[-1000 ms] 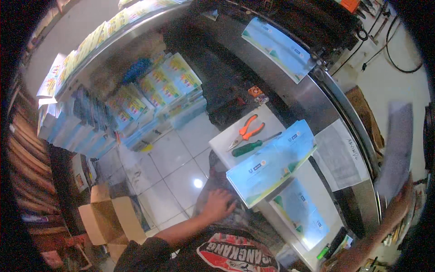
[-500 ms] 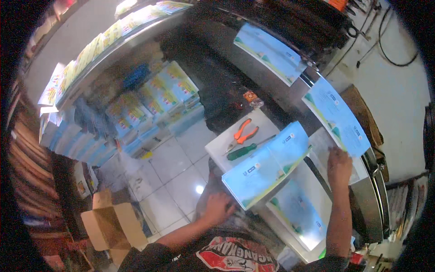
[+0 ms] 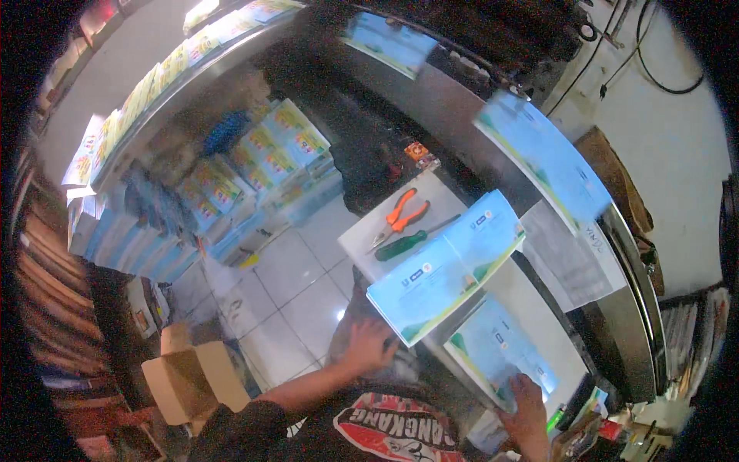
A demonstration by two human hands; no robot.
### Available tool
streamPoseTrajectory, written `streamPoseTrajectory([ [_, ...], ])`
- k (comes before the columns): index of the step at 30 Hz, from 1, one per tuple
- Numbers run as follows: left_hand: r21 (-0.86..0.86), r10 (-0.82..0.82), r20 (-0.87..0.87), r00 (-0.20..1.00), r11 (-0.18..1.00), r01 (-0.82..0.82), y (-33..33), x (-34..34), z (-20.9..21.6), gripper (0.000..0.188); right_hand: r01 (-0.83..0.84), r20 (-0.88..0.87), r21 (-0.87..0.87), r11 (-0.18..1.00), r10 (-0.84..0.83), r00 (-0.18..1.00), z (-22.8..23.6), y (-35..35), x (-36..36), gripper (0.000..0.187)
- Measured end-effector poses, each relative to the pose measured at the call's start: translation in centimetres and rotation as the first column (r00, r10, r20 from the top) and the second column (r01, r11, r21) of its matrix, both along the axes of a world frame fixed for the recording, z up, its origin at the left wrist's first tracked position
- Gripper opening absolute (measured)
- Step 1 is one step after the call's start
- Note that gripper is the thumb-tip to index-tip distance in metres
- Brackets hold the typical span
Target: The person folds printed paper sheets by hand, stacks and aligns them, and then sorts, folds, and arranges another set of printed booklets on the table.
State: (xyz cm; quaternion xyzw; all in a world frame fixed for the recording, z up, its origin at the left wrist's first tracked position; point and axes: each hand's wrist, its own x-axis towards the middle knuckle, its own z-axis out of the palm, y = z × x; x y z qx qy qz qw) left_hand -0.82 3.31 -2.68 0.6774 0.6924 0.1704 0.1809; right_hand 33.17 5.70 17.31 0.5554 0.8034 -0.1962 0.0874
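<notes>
My right hand (image 3: 525, 406) rests at the near end of a light-blue printed sheet (image 3: 496, 339) on a white board, its thumb apart from the fingers. My left hand (image 3: 369, 346) is beside the near left corner of a stack of light-blue folded sheets (image 3: 446, 266), fingers outstretched, holding nothing that I can see. Whether its fingertips touch the stack is unclear. Orange-handled pliers (image 3: 404, 210) and a green-handled screwdriver (image 3: 404, 245) lie on a white surface (image 3: 358, 235) just beyond the stack.
A curved metal rail at the right carries another blue sheet (image 3: 546, 162), and a further one (image 3: 389, 44) lies farther up. Tall piles of printed sheets (image 3: 281, 146) stand on the tiled floor at the left. An opened cardboard box (image 3: 185, 377) sits lower left.
My right hand has moved from the rail's blue sheet down toward me, onto the sheet on the board. The blue sheets on the rail have shifted up and left, uncovering a grey-white sheet.
</notes>
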Motion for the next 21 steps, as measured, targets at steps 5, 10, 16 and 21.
streamPoseTrajectory([
  [5, -0.03, 0.003, 0.061, 0.998, 1.0, -0.001, 0.3, -0.7, 0.8, 0.039, 0.373, -0.01, 0.042, 0.927, -0.373, 0.928, 4.8, 4.8, 4.6, 0.024],
  [10, -0.083, 0.003, 0.1, 0.995, 0.997, 0.005, 0.7, -1.3, 0.9, 0.037, 0.402, -0.136, 0.638, 0.657, -0.417, 0.898, 11.7, 12.0, 13.2, 0.035],
  [16, -0.022, 0.054, 0.074, 0.996, 0.998, -0.053, 0.1, -1.4, 0.3, 0.035, -0.237, 0.26, 0.957, 0.167, -0.133, 0.956, 14.1, 27.7, 4.9, 0.044],
  [21, 0.034, 0.067, 0.126, 0.99, 0.997, -0.072, 0.0, -1.1, -0.1, 0.036, -0.243, 0.252, 0.861, 0.446, 0.04, 0.967, 6.1, 32.8, -5.9, 0.041],
])
